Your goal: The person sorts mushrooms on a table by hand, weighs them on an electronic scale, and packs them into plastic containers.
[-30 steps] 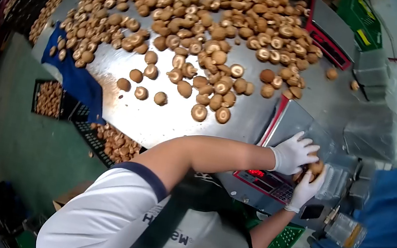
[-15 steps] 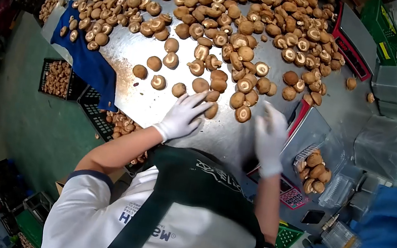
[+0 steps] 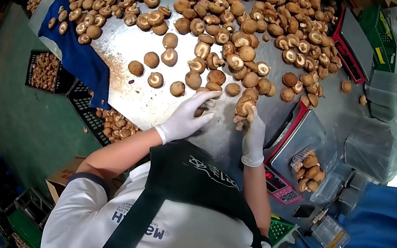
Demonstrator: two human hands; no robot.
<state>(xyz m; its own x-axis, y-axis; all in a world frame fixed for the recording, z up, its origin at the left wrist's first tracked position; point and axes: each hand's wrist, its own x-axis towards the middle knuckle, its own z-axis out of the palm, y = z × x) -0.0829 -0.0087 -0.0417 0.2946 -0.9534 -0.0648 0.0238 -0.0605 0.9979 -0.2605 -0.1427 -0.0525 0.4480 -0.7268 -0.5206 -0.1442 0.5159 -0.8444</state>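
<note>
Brown shiitake mushrooms (image 3: 211, 7) lie heaped and scattered over a shiny metal table (image 3: 143, 106). My left hand (image 3: 186, 117), in a white glove, curls its fingers and thumb round a mushroom (image 3: 199, 111) at the near side; the fingers partly hide it. To its right, my gloved right hand (image 3: 254, 138) grips a shiitake mushroom (image 3: 243, 108) at the fingertips, its pale underside partly showing. Other mushrooms touch or sit just beyond it. Between the hands, a loose mushroom (image 3: 233, 89) rests cap up.
A red-edged scale (image 3: 286, 155) at right carries a clear plastic tub of mushrooms (image 3: 309, 174). Another scale (image 3: 353, 45) stands farther back, near stacked clear containers (image 3: 384, 95). Blue cloth (image 3: 79, 63) covers the left table edge. Crates of mushrooms (image 3: 44, 70) stand below.
My right hand has moved left from beside the scale and taken hold of a mushroom. My left hand has gone from spread fingers to curled round a mushroom. The view has shifted slightly.
</note>
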